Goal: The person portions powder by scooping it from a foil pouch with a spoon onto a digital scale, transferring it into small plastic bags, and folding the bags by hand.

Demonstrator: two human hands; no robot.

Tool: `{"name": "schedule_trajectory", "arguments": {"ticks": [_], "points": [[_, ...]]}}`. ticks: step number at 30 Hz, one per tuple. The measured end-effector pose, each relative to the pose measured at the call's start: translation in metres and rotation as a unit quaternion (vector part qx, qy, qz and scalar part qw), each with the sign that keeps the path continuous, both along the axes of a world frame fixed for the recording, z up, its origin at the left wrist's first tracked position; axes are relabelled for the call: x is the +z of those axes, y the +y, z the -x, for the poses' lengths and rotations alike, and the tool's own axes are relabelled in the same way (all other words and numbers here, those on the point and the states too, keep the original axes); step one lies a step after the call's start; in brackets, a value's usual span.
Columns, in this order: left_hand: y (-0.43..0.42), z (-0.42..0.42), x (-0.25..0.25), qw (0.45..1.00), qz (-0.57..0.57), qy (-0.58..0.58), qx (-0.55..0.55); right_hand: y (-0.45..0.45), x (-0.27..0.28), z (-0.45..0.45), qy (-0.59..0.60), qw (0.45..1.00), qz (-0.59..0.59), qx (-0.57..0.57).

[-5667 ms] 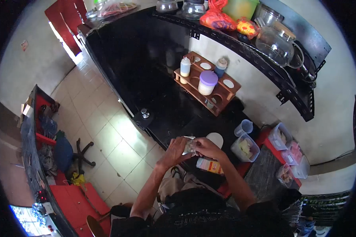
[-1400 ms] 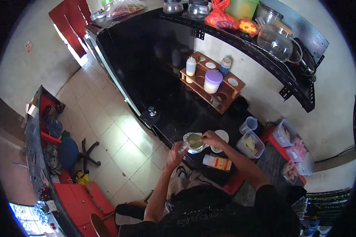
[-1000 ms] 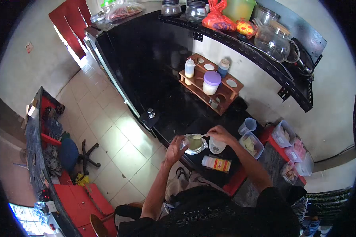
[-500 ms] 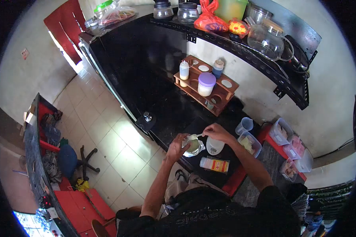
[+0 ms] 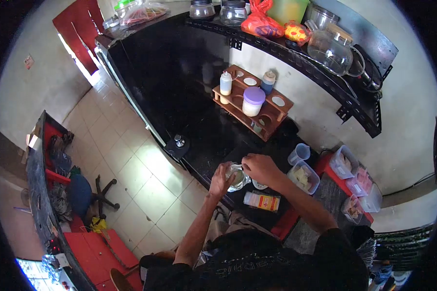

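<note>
My left hand (image 5: 220, 180) is closed on the rim of a silver foil pouch (image 5: 241, 183), whose open mouth faces up and shows something pale greenish inside. Close against it on the right, my right hand (image 5: 258, 168) pinches a small white spoon (image 5: 242, 167), mostly hidden by the fingers, at the pouch's mouth. Beneath my right hand, a white kitchen scale (image 5: 259, 185) shows only at its front edge. In front of it lies a clear packet with a yellow and red label (image 5: 262, 201) on the black counter.
A wooden rack (image 5: 276, 127) holds bottles and a purple-lidded jar (image 5: 253, 101). To the right are a clear measuring cup (image 5: 299, 153) and a plastic tub (image 5: 303, 178) with pale pieces. A metal tamper (image 5: 179, 141) stands left. Overhead, a black shelf (image 5: 296, 51) carries jars and a glass teapot (image 5: 331, 52).
My right hand has moved left with the spoon, from above the scale to the foil pouch. The scale is now largely covered. The view has shifted slightly.
</note>
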State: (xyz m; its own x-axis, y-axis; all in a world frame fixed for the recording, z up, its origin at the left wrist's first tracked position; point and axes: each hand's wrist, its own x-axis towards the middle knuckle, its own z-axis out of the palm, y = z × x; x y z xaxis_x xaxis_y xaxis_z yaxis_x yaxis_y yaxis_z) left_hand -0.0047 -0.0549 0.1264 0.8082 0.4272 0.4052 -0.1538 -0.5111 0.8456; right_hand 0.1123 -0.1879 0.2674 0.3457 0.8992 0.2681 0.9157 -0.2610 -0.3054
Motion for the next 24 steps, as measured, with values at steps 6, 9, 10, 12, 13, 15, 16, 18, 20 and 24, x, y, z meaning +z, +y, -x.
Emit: {"name": "schedule_trajectory", "arguments": {"ticks": [6,9,10,12,13,15,16,18,20,24], "points": [[-0.001,0.015,0.01,0.998,0.056,-0.006,0.026,-0.008,0.046,-0.002,0.154,0.987,-0.025,-0.047],[-0.007,0.03,0.036,0.989,0.102,-0.056,0.09,-0.013,0.038,-0.011,0.165,0.98,-0.067,-0.095],[-0.009,0.032,0.041,0.982,0.107,-0.098,0.118,-0.012,0.03,-0.012,0.176,0.976,-0.076,-0.107],[-0.008,0.038,0.047,0.988,0.068,-0.087,0.11,-0.01,0.0,-0.014,0.18,0.976,-0.058,-0.106],[-0.008,0.039,0.043,0.989,0.073,-0.078,0.103,-0.011,-0.026,-0.014,0.173,0.98,-0.028,-0.092],[-0.003,0.037,0.048,0.99,0.055,-0.087,0.098,-0.01,-0.06,-0.009,0.127,0.988,0.001,-0.084],[-0.008,0.042,0.051,0.988,0.064,-0.096,0.104,-0.01,-0.07,-0.001,0.114,0.987,0.051,-0.097],[-0.002,0.044,0.043,0.987,0.063,-0.106,0.106,0.0,-0.095,0.003,0.005,0.995,0.056,-0.087],[0.0,0.046,0.031,0.976,0.159,-0.082,0.121,0.007,-0.11,0.011,-0.048,0.981,0.157,-0.101],[-0.002,0.054,0.033,0.976,0.156,-0.026,0.153,0.019,-0.137,0.006,-0.073,0.978,0.192,-0.039]]}}
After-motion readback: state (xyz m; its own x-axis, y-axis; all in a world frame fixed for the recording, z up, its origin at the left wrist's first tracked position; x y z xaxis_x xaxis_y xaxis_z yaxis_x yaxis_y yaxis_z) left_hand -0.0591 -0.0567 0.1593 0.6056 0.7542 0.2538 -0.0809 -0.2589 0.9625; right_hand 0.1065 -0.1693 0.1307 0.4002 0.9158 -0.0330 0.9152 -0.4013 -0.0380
